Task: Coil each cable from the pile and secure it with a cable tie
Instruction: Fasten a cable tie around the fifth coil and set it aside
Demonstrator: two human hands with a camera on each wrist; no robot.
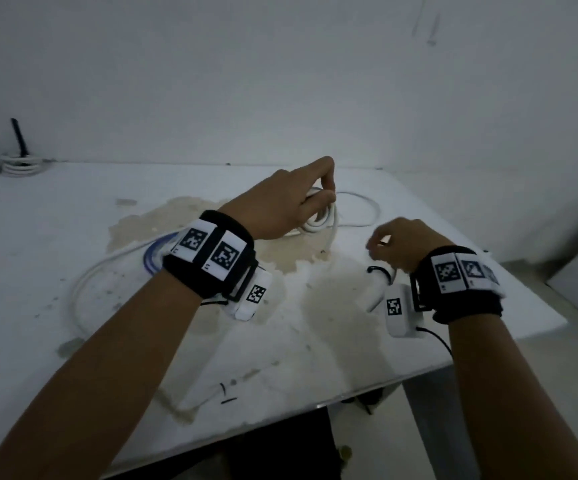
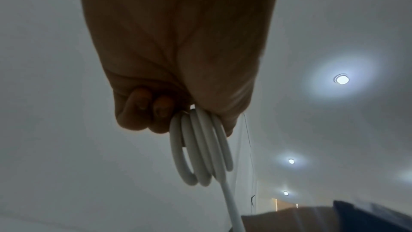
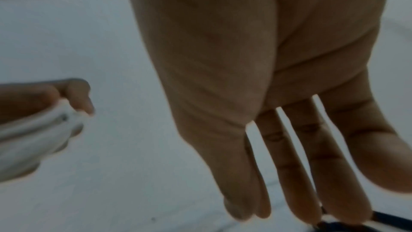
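Observation:
My left hand (image 1: 315, 199) grips a coil of white cable (image 1: 318, 216) just above the table, several loops bunched in its fingers. The left wrist view shows those loops (image 2: 200, 147) hanging from my fist, one strand trailing down. The cable's free length (image 1: 367, 211) curves away on the table behind. My right hand (image 1: 379, 251) hovers to the right of the coil with straight fingers (image 3: 321, 174) pointing down and nothing in it. Beneath its fingertips lies a black cable tie (image 1: 379, 270). My left hand with the coil (image 3: 33, 130) shows at the left edge of the right wrist view.
Two tied white coils (image 1: 0, 164) with black ties sticking up stand at the back left by the wall. A loose white cable (image 1: 83, 289) and a blue cable (image 1: 152, 254) lie under my left forearm. Small black ties (image 1: 226, 393) lie near the stained table's front edge (image 1: 419, 382).

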